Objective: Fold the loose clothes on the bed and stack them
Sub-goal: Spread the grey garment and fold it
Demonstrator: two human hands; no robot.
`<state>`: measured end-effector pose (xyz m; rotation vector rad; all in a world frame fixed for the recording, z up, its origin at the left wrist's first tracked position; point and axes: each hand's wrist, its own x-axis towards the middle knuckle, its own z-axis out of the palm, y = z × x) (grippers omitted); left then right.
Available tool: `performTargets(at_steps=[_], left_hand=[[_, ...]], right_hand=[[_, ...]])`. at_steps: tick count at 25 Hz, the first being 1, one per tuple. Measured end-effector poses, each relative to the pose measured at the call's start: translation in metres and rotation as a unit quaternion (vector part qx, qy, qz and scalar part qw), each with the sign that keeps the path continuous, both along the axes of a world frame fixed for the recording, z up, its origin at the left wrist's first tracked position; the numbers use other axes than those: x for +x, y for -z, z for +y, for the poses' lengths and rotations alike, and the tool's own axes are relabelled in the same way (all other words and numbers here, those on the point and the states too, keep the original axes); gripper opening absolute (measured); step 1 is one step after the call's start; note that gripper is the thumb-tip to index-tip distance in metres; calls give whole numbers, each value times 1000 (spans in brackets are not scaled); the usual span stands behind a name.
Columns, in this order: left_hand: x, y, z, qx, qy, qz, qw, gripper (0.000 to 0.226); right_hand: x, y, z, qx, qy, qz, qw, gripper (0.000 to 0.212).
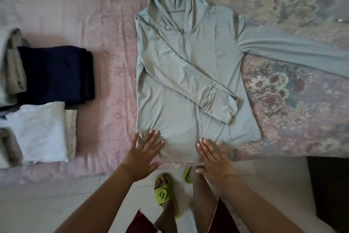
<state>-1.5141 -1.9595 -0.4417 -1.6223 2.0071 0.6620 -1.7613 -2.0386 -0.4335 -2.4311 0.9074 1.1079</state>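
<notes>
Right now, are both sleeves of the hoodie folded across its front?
No: one sleeve lies folded across the hoodie, while the other sleeve stretches out sideways on the bed.

This is a bedroom in someone's home. A bed (105, 30) fills most of the view, spread with a pink sheet that carries a faint flower print, and to the right a heavier floral bedspread (294, 85) in mauve and grey lies over it. Household laundry is laid out on the bed: a pale grey-green hooded jacket (188, 74) spread flat in the middle, and on the left folded clothes (54, 74) in navy, white and beige. At the near edge the floor is pale tile (56, 200), and the person standing there wears lime-green house slippers (164, 191), the sort kept for indoors.
</notes>
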Motion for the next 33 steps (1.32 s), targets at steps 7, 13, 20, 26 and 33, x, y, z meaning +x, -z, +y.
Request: performTargets(at_steps=[7,13,20,26,33], left_hand=[[-46,-72,-89,12,6,6,1000,65],[-137,-83,-200,-22,8,40,999,61],[-277,-32,-328,27,-17,21,999,61],[-346,19,-346,65,-113,-22,991,80],[-339,3,-357,112,-122,-11,986,72]], right_hand=[[-34,-73,-94,23,156,-14,987,60],[-89,-78,-198,13,154,-43,987,52],[-259,-64,-351,-24,183,-11,983,51],[-364,-32,-465,-127,178,106,970,56],[-352,-28,-511,-133,170,88,972,36]])
